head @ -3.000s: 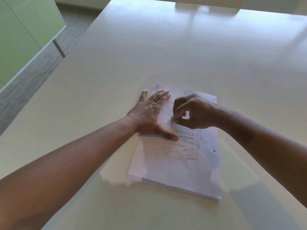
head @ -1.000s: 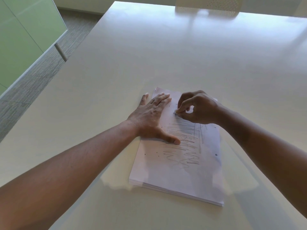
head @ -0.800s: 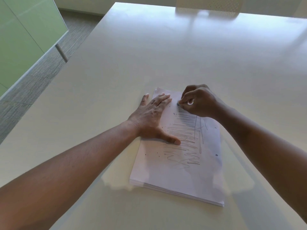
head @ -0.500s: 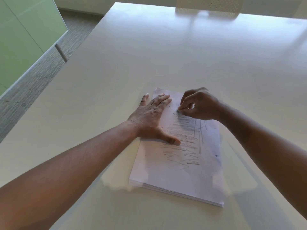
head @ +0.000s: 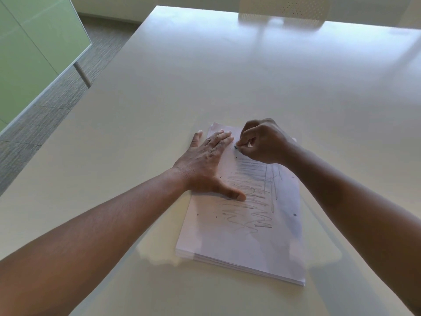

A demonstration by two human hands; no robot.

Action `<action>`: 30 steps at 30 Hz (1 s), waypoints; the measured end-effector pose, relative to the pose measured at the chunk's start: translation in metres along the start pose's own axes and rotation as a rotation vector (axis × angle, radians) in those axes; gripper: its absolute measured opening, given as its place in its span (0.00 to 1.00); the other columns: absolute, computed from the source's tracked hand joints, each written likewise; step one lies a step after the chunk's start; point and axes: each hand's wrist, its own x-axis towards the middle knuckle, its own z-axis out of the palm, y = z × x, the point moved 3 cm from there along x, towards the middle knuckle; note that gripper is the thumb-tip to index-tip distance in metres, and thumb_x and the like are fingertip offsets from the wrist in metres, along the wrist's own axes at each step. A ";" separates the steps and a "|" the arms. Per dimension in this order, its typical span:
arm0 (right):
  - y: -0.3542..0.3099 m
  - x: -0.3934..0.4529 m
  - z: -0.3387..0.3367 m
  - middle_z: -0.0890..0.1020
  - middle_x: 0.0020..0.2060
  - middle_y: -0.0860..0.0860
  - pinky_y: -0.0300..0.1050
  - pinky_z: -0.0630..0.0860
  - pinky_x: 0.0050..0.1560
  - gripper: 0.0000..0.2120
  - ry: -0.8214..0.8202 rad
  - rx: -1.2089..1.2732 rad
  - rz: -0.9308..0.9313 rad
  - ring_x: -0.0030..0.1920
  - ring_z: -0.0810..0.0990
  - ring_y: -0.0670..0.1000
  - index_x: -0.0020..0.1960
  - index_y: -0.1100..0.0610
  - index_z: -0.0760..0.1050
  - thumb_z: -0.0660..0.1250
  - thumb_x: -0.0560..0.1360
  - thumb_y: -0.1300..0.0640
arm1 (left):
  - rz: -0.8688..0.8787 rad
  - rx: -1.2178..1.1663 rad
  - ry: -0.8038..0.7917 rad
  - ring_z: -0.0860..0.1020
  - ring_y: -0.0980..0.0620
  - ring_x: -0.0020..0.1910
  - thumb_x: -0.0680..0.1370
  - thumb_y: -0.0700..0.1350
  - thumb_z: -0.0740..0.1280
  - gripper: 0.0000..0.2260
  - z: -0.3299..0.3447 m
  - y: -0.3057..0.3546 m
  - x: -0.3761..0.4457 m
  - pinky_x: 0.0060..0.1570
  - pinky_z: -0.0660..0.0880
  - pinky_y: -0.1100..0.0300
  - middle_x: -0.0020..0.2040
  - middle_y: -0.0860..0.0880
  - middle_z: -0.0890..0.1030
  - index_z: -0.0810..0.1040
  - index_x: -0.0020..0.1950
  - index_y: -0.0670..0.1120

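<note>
A wide pale counter (head: pixel 205 76) fills most of the view. Far left there is a green partition (head: pixel 34 53) w/ grey carpet floor (head: pixel 27 128) under it, and at the far edge the back of a pale chair (head: pixel 284 8).

On the counter, near and a bit right of centre, lies a paper stack (head: pixel 239 247), turned a little so its far end leans to the left. The top sheet carries grey scribbles (head: pixel 250 201), mostly horizontal strokes w/ some vertical lines on their right side, plus a small dark dot (head: pixel 295 214) near the right edge.

The left hand (head: pixel 205 165) lies flat, palm down, on the far left part of the stack. Its fingers (head: pixel 218 137) are straight and close together, pointing far; the little finger is off the sheet, on the counter. The thumb (head: pixel 234 195) is stretched out to the right and presses on the scribbles.

The right hand (head: pixel 264 142) is at the far end of the sheet, just right of the left fingertips. Its fingers (head: pixel 245 137) are curled and pinch a small dark stub (head: pixel 236 147), whose tip touches the paper just above the top strokes. The stub is too small to tell what kind it is.
</note>
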 end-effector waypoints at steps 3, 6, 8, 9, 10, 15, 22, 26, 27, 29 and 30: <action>-0.010 -0.003 0.008 0.82 0.37 0.49 0.36 0.76 0.37 0.02 -0.064 0.056 -0.066 0.32 0.79 0.44 0.38 0.56 0.86 0.76 0.70 0.61 | 0.009 -0.022 0.008 0.39 0.60 0.82 0.52 0.89 0.55 0.71 0.001 0.001 0.001 0.79 0.33 0.41 0.85 0.55 0.46 0.45 0.85 0.49; -0.008 -0.006 0.004 0.82 0.36 0.48 0.35 0.76 0.37 0.02 -0.136 0.065 -0.060 0.33 0.79 0.42 0.37 0.55 0.86 0.77 0.68 0.61 | 0.003 -0.015 -0.007 0.40 0.59 0.82 0.51 0.89 0.55 0.72 0.000 0.001 0.001 0.79 0.33 0.41 0.85 0.54 0.46 0.44 0.85 0.48; -0.001 -0.002 -0.001 0.83 0.36 0.47 0.37 0.77 0.37 0.03 -0.080 0.040 -0.023 0.33 0.80 0.43 0.38 0.53 0.86 0.76 0.68 0.61 | 0.000 -0.006 -0.011 0.40 0.59 0.82 0.51 0.88 0.55 0.72 -0.001 0.001 0.000 0.79 0.34 0.41 0.85 0.54 0.45 0.45 0.85 0.48; 0.001 0.000 -0.002 0.83 0.36 0.47 0.38 0.77 0.38 0.03 -0.045 0.029 -0.005 0.33 0.80 0.43 0.39 0.53 0.86 0.76 0.68 0.61 | -0.001 -0.007 -0.009 0.40 0.59 0.82 0.51 0.89 0.55 0.72 0.000 0.001 0.000 0.79 0.34 0.41 0.85 0.54 0.45 0.45 0.85 0.48; 0.002 0.002 -0.002 0.83 0.37 0.47 0.39 0.78 0.39 0.03 -0.026 0.024 0.001 0.34 0.80 0.43 0.39 0.53 0.86 0.76 0.69 0.60 | -0.001 -0.009 -0.006 0.40 0.59 0.82 0.51 0.89 0.54 0.72 0.000 0.001 0.000 0.79 0.34 0.41 0.85 0.54 0.45 0.45 0.85 0.48; -0.010 -0.006 0.007 0.83 0.38 0.48 0.39 0.78 0.39 0.02 -0.114 0.088 -0.089 0.35 0.80 0.45 0.39 0.56 0.86 0.77 0.70 0.59 | 0.005 -0.015 -0.001 0.40 0.59 0.82 0.51 0.89 0.55 0.72 0.001 0.000 0.002 0.79 0.34 0.40 0.85 0.54 0.46 0.44 0.85 0.49; 0.010 0.001 -0.007 0.83 0.37 0.45 0.39 0.78 0.38 0.03 -0.040 0.029 0.057 0.34 0.80 0.44 0.38 0.52 0.86 0.77 0.68 0.59 | -0.006 -0.003 -0.009 0.40 0.59 0.82 0.52 0.88 0.57 0.71 -0.001 0.000 0.000 0.79 0.34 0.41 0.85 0.54 0.46 0.45 0.85 0.48; 0.010 -0.002 -0.006 0.82 0.37 0.45 0.34 0.75 0.38 0.03 -0.041 0.026 0.069 0.34 0.79 0.42 0.38 0.53 0.86 0.77 0.69 0.59 | -0.002 -0.003 -0.009 0.40 0.59 0.82 0.52 0.88 0.56 0.71 0.000 0.001 0.000 0.79 0.34 0.41 0.85 0.54 0.46 0.45 0.85 0.48; 0.008 -0.005 -0.006 0.82 0.37 0.45 0.36 0.76 0.38 0.02 -0.082 0.043 0.052 0.34 0.80 0.43 0.38 0.53 0.86 0.77 0.69 0.59 | -0.004 -0.002 -0.009 0.40 0.59 0.82 0.52 0.88 0.56 0.71 0.000 0.001 0.000 0.79 0.34 0.41 0.85 0.54 0.46 0.45 0.85 0.48; 0.006 -0.009 -0.007 0.83 0.37 0.45 0.37 0.77 0.39 0.02 -0.173 0.056 0.023 0.35 0.80 0.43 0.38 0.55 0.86 0.78 0.69 0.59 | -0.006 -0.003 -0.009 0.40 0.59 0.82 0.51 0.89 0.56 0.72 0.000 0.000 0.001 0.79 0.34 0.41 0.85 0.54 0.46 0.46 0.85 0.48; 0.006 -0.009 -0.009 0.83 0.37 0.45 0.37 0.77 0.39 0.02 -0.202 0.051 0.020 0.35 0.80 0.43 0.38 0.55 0.86 0.78 0.69 0.59 | -0.007 -0.004 -0.008 0.40 0.59 0.82 0.51 0.89 0.56 0.72 0.000 0.000 0.001 0.79 0.34 0.41 0.85 0.54 0.46 0.46 0.85 0.48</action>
